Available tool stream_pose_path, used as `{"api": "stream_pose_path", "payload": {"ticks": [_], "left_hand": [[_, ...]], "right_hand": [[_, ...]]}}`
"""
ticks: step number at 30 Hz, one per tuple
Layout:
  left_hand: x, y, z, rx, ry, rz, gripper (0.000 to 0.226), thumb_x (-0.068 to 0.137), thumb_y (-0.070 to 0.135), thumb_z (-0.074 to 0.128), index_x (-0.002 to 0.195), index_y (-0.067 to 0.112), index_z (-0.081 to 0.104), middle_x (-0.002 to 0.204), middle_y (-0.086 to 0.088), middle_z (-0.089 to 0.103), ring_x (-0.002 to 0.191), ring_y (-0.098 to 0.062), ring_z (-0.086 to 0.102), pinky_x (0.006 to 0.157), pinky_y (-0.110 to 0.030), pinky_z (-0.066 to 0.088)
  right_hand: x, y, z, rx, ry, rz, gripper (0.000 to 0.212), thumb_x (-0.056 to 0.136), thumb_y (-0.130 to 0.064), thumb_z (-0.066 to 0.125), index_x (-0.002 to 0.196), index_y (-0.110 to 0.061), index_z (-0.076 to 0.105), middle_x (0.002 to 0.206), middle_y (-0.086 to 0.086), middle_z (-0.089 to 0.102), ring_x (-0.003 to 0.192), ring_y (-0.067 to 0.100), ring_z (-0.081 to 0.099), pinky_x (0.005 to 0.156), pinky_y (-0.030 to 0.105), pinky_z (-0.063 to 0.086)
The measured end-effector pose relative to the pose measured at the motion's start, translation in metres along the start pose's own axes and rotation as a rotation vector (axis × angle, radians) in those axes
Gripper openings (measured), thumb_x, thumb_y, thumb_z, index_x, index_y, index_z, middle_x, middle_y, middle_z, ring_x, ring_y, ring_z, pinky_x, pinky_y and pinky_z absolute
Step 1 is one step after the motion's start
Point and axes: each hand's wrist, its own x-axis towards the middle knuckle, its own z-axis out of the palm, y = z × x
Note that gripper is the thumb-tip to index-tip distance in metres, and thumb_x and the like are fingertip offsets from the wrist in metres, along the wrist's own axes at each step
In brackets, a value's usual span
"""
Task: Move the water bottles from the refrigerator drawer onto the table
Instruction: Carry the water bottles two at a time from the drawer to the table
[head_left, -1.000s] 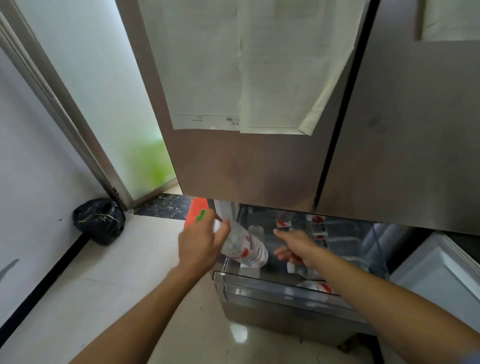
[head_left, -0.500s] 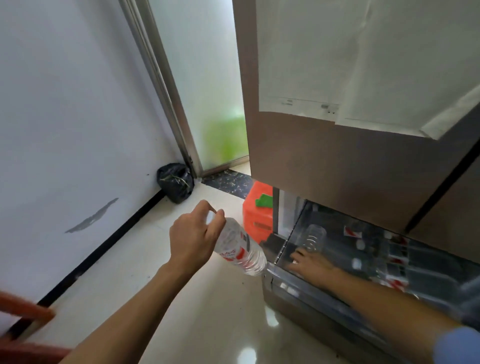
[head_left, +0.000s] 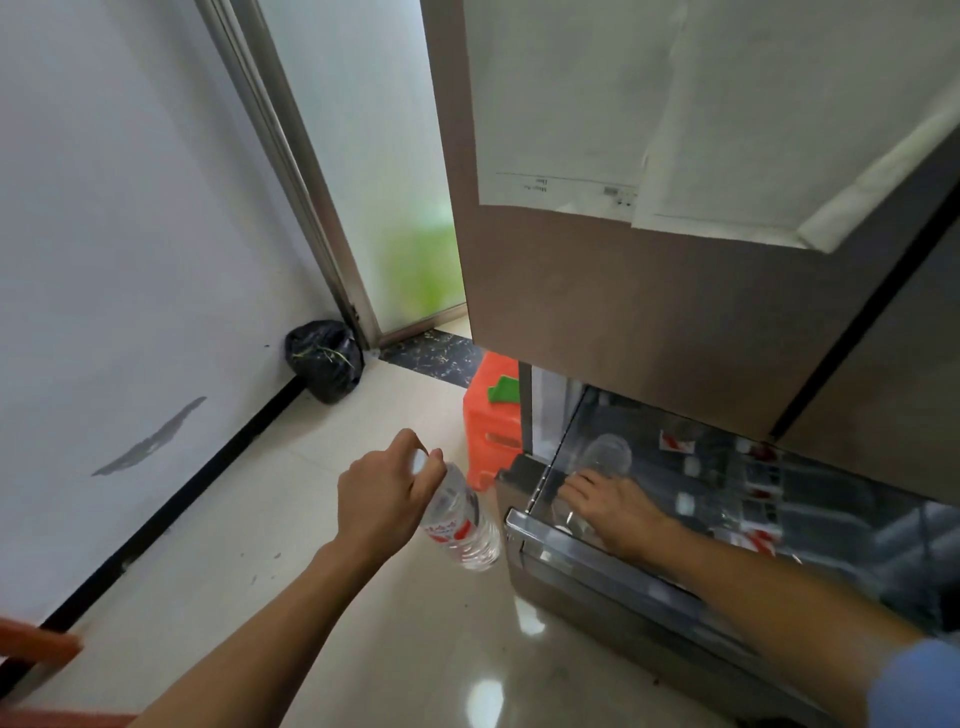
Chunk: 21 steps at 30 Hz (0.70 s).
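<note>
My left hand (head_left: 382, 499) grips a clear water bottle (head_left: 462, 525) with a red-and-white label by its neck; the bottle hangs tilted over the floor, just left of the open refrigerator drawer (head_left: 597, 566). My right hand (head_left: 613, 506) reaches into the drawer at its front left corner, fingers down around a second clear bottle (head_left: 605, 457) that lies there. More bottles with red labels (head_left: 753, 535) lie further right in the drawer, partly hidden by glare on the glass and by my forearm.
The refrigerator's brown doors (head_left: 649, 312) with taped papers hang above the drawer. An orange plastic stool (head_left: 491, 421) stands left of the fridge, a black rubbish bag (head_left: 324, 361) in the corner by a glass door. An orange-red edge (head_left: 36, 644) shows at lower left.
My view swung left. My left hand carried its bottle out of the drawer and over the floor. My right hand moved to the drawer's front left corner, onto another bottle.
</note>
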Motion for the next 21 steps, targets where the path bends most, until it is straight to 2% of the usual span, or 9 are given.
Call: {"api": "stream_pose_path", "payload": {"ticks": [5,8,11,13,15,17,21], "left_hand": [[0.007,0.011,0.003,0.035,-0.005,0.071,0.061,0.080,0.067,0.022,0.088,0.017,0.056,0.070,-0.008,0.065,0.060,-0.023,0.056,0.056,-0.035,0.047],[0.011,0.013,0.003,0.039,-0.024,0.098,0.064,0.079,0.070,0.018,0.089,0.019,0.055,0.071,-0.006,0.066,0.060,-0.022,0.058,0.059,-0.038,0.053],[0.013,0.014,0.005,0.077,-0.039,0.143,0.068,0.078,0.072,0.014,0.088,0.019,0.055,0.069,-0.006,0.066,0.060,-0.024,0.058,0.057,-0.036,0.050],[0.012,0.017,0.004,0.097,-0.035,0.180,0.071,0.078,0.074,0.012,0.088,0.018,0.054,0.069,-0.006,0.066,0.059,-0.024,0.056,0.054,-0.031,0.043],[0.010,0.019,0.002,0.110,-0.062,0.200,0.068,0.084,0.074,0.017,0.091,0.018,0.054,0.073,-0.004,0.066,0.060,-0.020,0.053,0.050,-0.024,0.031],[0.009,0.018,-0.001,0.126,-0.106,0.197,0.054,0.090,0.065,0.028,0.096,0.018,0.055,0.079,-0.004,0.066,0.063,-0.017,0.052,0.050,-0.020,0.027],[0.008,0.005,-0.005,0.148,-0.092,0.213,0.056,0.090,0.067,0.026,0.094,0.018,0.054,0.077,-0.005,0.067,0.063,-0.019,0.054,0.052,-0.028,0.036]], "right_hand": [[-0.019,0.001,-0.011,0.091,0.126,0.150,0.058,0.076,-0.039,0.067,0.129,-0.021,0.049,0.132,0.001,0.052,0.120,0.021,0.051,0.076,0.036,0.051],[-0.024,0.006,-0.021,0.218,0.197,0.324,0.058,0.076,-0.045,0.070,0.127,-0.022,0.052,0.129,0.002,0.054,0.115,0.024,0.054,0.076,0.039,0.049],[-0.026,0.017,-0.030,0.243,0.298,0.423,0.050,0.074,-0.051,0.067,0.114,-0.024,0.057,0.113,0.001,0.055,0.099,0.025,0.058,0.069,0.038,0.051],[-0.028,0.021,-0.033,0.233,0.304,0.451,0.048,0.075,-0.054,0.067,0.109,-0.022,0.057,0.108,0.002,0.056,0.094,0.025,0.059,0.071,0.038,0.051],[-0.030,0.020,-0.038,0.220,0.314,0.454,0.044,0.079,-0.054,0.065,0.107,-0.020,0.057,0.104,0.003,0.063,0.093,0.027,0.061,0.073,0.037,0.051],[-0.033,0.019,-0.045,0.185,0.348,0.448,0.038,0.084,-0.051,0.062,0.103,-0.019,0.058,0.097,0.005,0.069,0.087,0.027,0.064,0.067,0.034,0.048],[-0.036,0.012,-0.068,0.133,0.458,0.498,0.028,0.082,-0.041,0.068,0.089,-0.015,0.059,0.074,0.008,0.069,0.062,0.028,0.065,0.054,0.026,0.035]]}}
